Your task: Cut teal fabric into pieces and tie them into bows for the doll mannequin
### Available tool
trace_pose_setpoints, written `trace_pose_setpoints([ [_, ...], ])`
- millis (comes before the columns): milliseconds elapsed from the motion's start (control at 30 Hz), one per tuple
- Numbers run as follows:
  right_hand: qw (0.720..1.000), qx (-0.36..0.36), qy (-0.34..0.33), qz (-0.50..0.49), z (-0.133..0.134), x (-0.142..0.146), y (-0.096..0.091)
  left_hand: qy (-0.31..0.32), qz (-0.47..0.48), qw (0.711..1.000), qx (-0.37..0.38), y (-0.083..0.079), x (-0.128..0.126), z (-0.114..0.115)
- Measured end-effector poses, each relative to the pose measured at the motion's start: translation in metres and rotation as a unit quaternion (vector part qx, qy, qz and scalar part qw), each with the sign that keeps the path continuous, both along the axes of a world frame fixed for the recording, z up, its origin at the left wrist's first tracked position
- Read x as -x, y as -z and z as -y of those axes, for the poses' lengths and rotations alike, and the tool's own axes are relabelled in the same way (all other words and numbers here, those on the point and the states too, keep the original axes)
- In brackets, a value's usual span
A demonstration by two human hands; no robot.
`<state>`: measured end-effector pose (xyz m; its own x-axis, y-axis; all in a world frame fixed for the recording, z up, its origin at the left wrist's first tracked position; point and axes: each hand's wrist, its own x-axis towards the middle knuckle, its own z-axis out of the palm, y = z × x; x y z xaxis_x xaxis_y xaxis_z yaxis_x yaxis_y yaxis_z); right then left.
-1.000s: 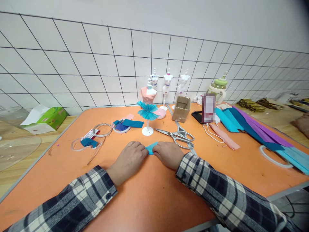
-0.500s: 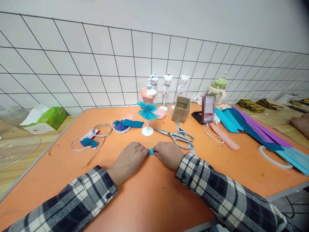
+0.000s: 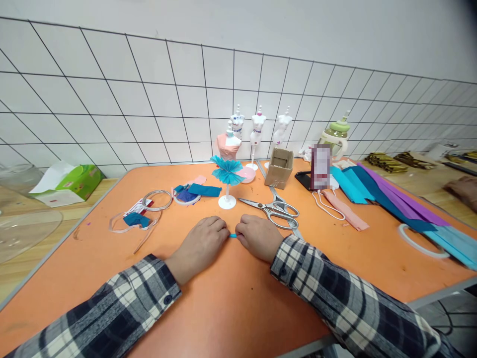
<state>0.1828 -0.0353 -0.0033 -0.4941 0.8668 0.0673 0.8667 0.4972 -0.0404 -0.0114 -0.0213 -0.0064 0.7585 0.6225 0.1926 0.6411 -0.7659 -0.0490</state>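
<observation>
Close above the orange table, my left hand and my right hand grip the two ends of a small blue paper strip. Only a narrow band of it shows between the fingertips; the rest is hidden under my fingers. Just behind the hands stands a small dress form with a pink bodice and a pleated blue paper skirt. Beyond my right hand lie metal scissors with parted blades. Left of the dress form, dark blue paper rests beside a round dish of scraps.
Three white dress forms stand at the back near a cardboard box. A phone and a bottle are at the right, with coloured crepe paper. Wire rings and ribbon lie left. A tissue pack sits off the table.
The blue strip between my fingertips now looks narrower and flatter. Both hands have stayed in nearly the same place.
</observation>
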Motion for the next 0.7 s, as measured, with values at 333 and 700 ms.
trace_pose_setpoints([
  [333,1.0,0.001,-0.018,0.023,0.0,-0.002,-0.001,0.007,0.025,1.0,0.007,-0.002,0.001,0.001],
  [700,0.999,0.009,-0.029,0.011,0.008,0.003,-0.009,-0.009,0.054,0.997,-0.055,0.001,-0.001,0.008],
])
